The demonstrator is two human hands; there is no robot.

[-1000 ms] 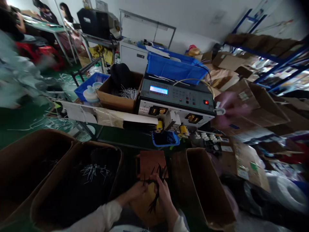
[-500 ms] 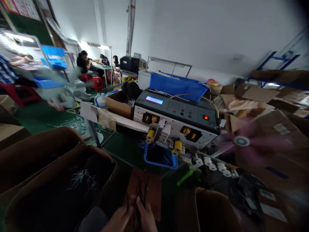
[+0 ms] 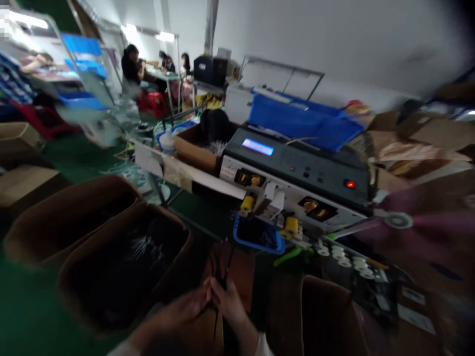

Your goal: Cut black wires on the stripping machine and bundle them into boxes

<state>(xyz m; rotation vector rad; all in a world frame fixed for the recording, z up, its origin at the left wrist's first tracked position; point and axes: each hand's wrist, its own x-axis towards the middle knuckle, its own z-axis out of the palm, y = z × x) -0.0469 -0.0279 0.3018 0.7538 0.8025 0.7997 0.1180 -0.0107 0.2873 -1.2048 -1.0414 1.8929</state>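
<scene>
Black wires (image 3: 221, 262), long axis nearly upright, pinched between left hand (image 3: 181, 311) and right hand (image 3: 228, 302)

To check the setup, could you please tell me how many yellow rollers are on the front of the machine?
2. One yellow roller sits left of the white block on the machine, the other right of it, both above the blue tray. More could hide behind the block.
</scene>
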